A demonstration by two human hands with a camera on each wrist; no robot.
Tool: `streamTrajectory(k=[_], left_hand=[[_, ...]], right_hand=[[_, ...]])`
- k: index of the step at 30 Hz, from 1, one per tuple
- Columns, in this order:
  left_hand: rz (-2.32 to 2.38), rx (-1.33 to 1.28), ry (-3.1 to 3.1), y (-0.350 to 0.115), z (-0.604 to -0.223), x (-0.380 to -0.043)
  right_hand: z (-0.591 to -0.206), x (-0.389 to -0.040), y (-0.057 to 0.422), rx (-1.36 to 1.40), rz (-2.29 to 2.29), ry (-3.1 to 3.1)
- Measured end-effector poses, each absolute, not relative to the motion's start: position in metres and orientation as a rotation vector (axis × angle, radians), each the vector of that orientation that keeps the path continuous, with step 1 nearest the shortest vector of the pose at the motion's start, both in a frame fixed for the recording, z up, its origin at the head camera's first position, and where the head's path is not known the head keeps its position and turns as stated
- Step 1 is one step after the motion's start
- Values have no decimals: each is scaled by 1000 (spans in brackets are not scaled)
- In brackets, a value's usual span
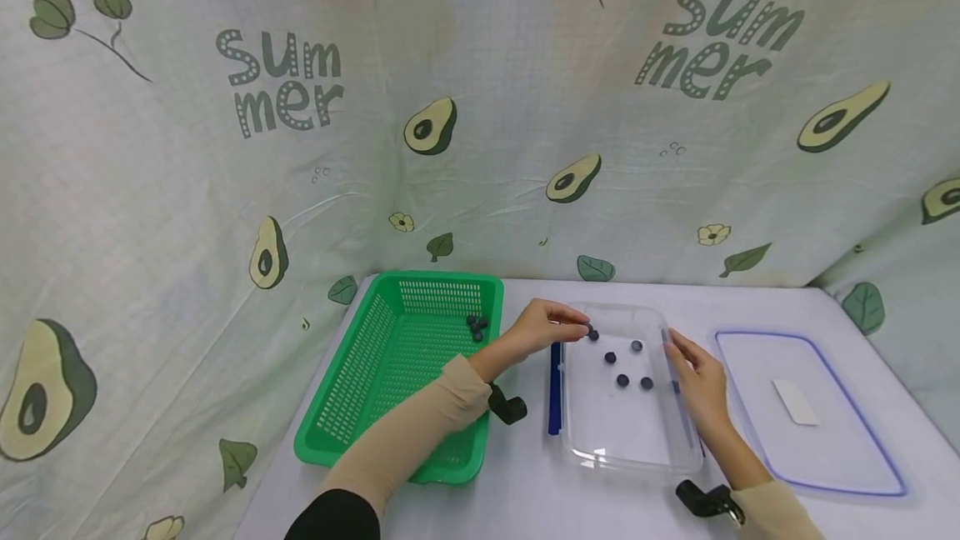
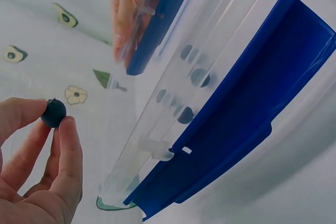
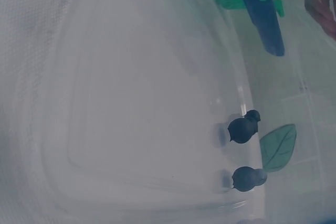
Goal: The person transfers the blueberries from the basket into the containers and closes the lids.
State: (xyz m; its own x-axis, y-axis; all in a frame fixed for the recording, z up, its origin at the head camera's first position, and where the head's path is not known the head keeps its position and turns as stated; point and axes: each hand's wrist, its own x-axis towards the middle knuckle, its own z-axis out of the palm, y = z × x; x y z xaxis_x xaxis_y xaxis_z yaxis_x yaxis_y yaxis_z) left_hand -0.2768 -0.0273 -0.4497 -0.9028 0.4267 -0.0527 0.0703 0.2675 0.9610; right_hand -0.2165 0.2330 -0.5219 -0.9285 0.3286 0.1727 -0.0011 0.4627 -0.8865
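Note:
My left hand [image 1: 546, 327] pinches a blueberry [image 2: 53, 113] between thumb and fingertips, over the far left side of a clear plastic container [image 1: 630, 440]. Several more blueberries [image 1: 622, 380] lie spread on the container's floor, and the right wrist view shows some of them [image 3: 242, 130] through the plastic. The right hand [image 1: 699, 373] grips the container's right wall near the far corner, fingers and thumb at the edge. Blue locking flaps hang from the sides; the left one [image 1: 555, 390] is swung down.
Left of the container stands a green perforated basket [image 1: 307, 440], with several blueberries [image 1: 477, 328] at its far right. A clear lid with a blue seal [image 1: 847, 457] lies on the table to the right, a white label [image 1: 795, 402] on it. A printed curtain [image 1: 495, 107] hangs behind.

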Motion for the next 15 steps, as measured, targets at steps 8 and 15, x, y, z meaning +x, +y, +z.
streamTrajectory(k=[8, 15], left_hand=[[1655, 461, 2231, -17, -453, -276], [1659, 474, 2218, -10, -461, -276]], right_hand=[[-521, -216, 233, -277, 1451, -2394], [-520, -216, 233, -265, 1464, -2389]])
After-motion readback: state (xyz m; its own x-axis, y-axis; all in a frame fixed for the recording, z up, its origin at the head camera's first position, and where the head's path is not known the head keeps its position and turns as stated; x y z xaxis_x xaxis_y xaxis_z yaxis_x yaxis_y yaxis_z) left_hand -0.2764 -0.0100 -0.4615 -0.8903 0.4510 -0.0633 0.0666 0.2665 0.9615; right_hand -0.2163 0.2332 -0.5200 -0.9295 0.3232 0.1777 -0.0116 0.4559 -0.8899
